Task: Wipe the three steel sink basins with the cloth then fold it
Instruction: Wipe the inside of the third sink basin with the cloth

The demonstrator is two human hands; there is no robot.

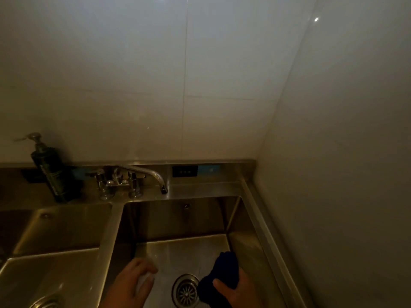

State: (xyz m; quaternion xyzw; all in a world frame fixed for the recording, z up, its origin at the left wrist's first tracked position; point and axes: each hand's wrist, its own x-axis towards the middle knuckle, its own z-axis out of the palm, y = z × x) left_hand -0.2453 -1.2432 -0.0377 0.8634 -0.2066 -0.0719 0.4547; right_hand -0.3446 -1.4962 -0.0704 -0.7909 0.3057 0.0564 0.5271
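Wiping in the right basin (pixel 178 218), cloth down by the drain (pixel 185 291).

My right hand (pixel 238 290) is gripping the bunched dark cloth (pixel 222 270), seemingly pressing it to the basin floor just beside the drain. My left hand (pixel 133 283) is hovering low with its fingers curled, maybe round something pale; it is too blurred and I cannot tell. I am judging this basin under way and the folding not yet done. The middle basin (pixel 62 230) is showing neither wiped nor unwiped in the dim light. The third basin is cut off at the left edge.
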